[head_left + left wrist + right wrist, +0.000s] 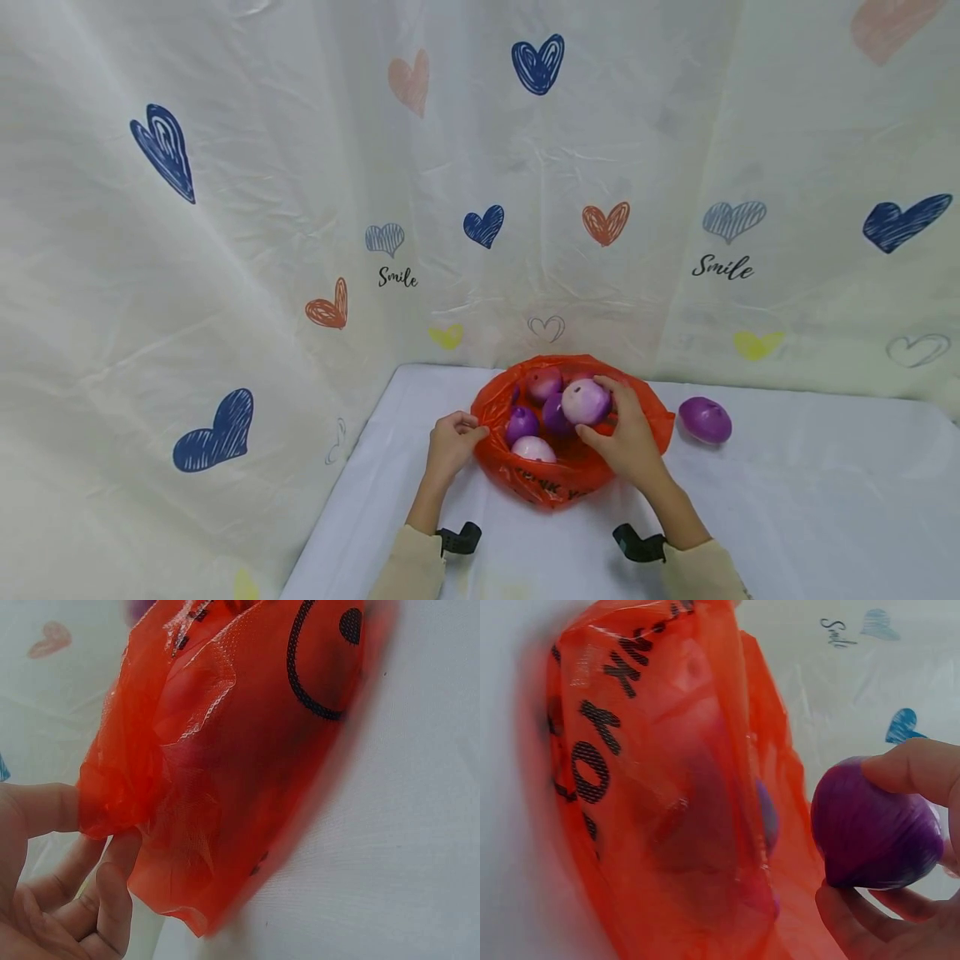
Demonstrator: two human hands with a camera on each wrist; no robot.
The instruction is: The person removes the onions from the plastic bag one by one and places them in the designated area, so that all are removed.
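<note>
A red plastic bag [555,492] with black printing stands wide-mouthed on the table, several purple and whitish onions [522,424] inside it. At the bag's left side, my left hand [452,446] pinches its edge; the left wrist view shows the thin film [124,795] between thumb and fingers. Over the right part of the opening, my right hand [628,433] grips a purple-and-white onion [583,402]. In the right wrist view that onion [874,829] has a purple skin and a pointed end, with thumb and fingers around it.
One more purple onion [705,420] lies on the white tabletop [817,475], just right of the bag. Behind and to the left hangs a pale curtain [540,150] printed with hearts. Dark wrist mounts [639,544] sit on both forearms.
</note>
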